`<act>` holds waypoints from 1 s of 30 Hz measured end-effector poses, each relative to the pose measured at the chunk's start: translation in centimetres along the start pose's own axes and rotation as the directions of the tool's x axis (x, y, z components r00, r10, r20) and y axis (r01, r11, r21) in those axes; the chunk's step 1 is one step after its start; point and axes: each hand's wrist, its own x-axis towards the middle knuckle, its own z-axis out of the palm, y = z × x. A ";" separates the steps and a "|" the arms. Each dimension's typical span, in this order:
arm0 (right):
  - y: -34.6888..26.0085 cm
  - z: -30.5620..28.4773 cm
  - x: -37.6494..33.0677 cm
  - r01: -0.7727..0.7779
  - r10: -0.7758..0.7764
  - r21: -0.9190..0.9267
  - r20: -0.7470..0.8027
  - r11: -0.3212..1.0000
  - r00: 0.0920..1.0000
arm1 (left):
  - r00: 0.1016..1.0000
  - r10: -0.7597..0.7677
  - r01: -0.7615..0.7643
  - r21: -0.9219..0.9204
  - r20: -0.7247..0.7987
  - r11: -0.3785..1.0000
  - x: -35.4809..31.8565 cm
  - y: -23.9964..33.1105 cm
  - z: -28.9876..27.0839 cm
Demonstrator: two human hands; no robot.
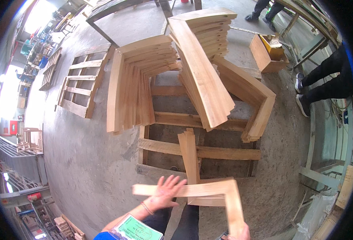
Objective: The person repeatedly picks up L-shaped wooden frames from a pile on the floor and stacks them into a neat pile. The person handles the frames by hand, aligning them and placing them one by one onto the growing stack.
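In front of my body I have an L-shaped wooden frame piece [208, 189], its long arm lying crosswise and its short arm pointing toward me. My left hand [166, 194] rests over the long arm near its left end, fingers spread. At the lower edge, my right hand [242, 233] grips the end of the short arm; most of its fingers are hidden. Beneath the piece, a few similar wooden parts [189, 154] lie on a slatted wooden pallet [228, 153]. Beyond stand tall stacks of the same angled pieces: a left stack [134, 86], a middle stack [204, 76] and a lower right stack [260, 102].
Another pallet [78, 90] lies on the concrete floor at left. A wooden box [264, 60] stands at the far right. A person [328, 76] in dark trousers is at the right beside a metal frame. At the top is a metal table [112, 10].
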 end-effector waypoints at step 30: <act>-12.4 9.9 10.8 0.537 -0.549 -0.135 -0.066 0.833 0.834 | 0.538 -0.635 -0.004 -0.755 -0.554 0.656 9.2 -34.0 -19.2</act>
